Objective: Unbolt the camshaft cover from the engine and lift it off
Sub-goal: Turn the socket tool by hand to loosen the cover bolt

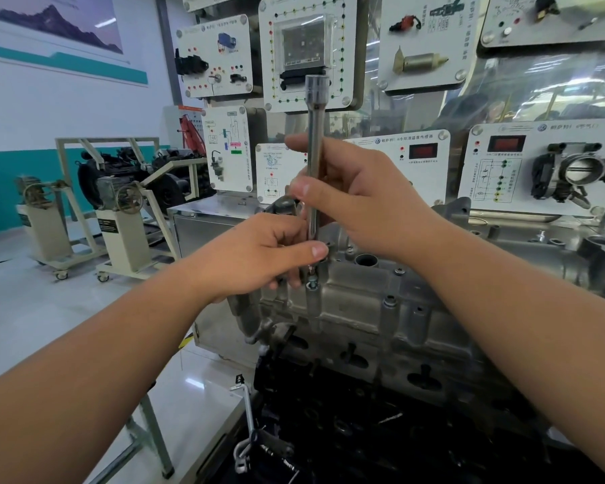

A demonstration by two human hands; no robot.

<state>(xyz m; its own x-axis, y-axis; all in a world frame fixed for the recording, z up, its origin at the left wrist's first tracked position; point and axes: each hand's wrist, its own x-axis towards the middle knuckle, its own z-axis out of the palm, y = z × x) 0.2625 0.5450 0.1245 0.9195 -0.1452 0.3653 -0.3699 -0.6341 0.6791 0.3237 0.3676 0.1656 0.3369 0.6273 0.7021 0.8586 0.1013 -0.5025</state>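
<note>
The grey cast camshaft cover [374, 319] lies on top of the engine, in the middle of the view, with several bolts [389, 302] standing in its bosses. A long chrome extension bar [315, 134] stands upright over a bolt [311, 284] at the cover's near left corner. My right hand [360, 200] grips the bar at mid-height, thumb in front. Lower down, my left hand [259, 260] pinches the bar's bottom end just above that bolt. The bar's tip is hidden behind my left fingers.
The dark engine block [364, 431] fills the space below the cover. Training panels with sensors [538, 169] hang behind the engine. Engine stands on castors [119, 218] are on the floor at left. A metal table edge [203, 413] runs at lower left.
</note>
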